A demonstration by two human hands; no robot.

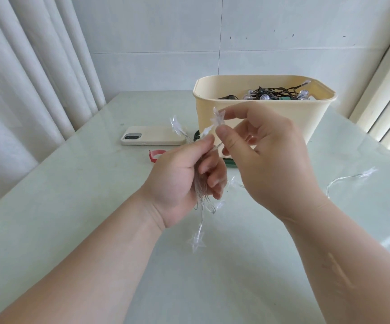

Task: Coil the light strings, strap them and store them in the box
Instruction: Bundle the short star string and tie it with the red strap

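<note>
My left hand (180, 181) grips a bundle of coiled clear wire from a star light string (198, 239), with loops and clear plastic stars hanging below it and sticking out above. My right hand (266, 157) pinches one clear star (217, 118) between thumb and forefinger, just above the left hand. The string's loose end trails to the right across the table, with another star (368, 172) on it. Behind my hands stands the cream box (259, 113), holding a dark-wired light string (280, 93) with round bulbs.
A phone (150, 138) in a cream case lies face down left of the box. A red strap (156, 155) lies near it. Something dark green (230, 163) shows under the box's front. White curtains hang at left, and the pale green table (72, 206) meets a wall.
</note>
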